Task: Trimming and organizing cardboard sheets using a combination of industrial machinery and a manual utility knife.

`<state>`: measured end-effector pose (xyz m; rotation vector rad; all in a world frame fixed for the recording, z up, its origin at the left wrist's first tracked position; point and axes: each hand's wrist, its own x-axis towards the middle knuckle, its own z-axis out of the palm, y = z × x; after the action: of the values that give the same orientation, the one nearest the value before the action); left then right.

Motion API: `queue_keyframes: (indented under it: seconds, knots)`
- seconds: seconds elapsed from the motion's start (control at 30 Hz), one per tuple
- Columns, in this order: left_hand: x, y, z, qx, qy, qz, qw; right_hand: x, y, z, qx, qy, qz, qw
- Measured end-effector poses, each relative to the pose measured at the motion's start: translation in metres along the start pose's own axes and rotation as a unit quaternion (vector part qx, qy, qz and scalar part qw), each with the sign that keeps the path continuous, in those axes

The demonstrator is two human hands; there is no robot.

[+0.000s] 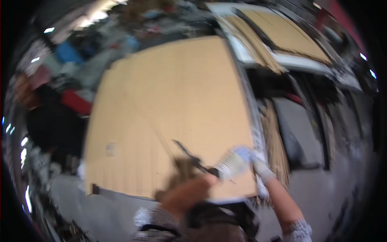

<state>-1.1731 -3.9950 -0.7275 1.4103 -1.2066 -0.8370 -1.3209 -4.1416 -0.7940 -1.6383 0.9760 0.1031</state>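
Tan sheet (pixel 169 109): one, under fingers of left hand (pixel 233 164). Right hand (pixel 262 168): just beside them. Finger closure blurred; I cannot tell.

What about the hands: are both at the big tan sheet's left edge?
No, the left hand and right hand are close together near the right edge of the big tan sheet.

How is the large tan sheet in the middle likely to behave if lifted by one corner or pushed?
The sheet looks like cardboard, so it is probably light for its size. Broad, with faint parallel lines at its lower left, it may bend there when lifted. Lying flat, it would likely slide rather than tip.
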Motion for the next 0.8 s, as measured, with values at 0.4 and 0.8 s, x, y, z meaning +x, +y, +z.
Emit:
queue_keyframes:
  seconds: [0.4,0.8]
  knots:
    - [0.070,-0.039,-0.094,0.409,-0.086,0.016,0.909,0.088,-0.096,0.043,0.000,0.052,0.118,0.992]
    - [0.125,-0.073,-0.112,0.430,-0.022,0.150,0.890,0.105,-0.144,-0.009,-0.016,-0.091,0.111,0.990]
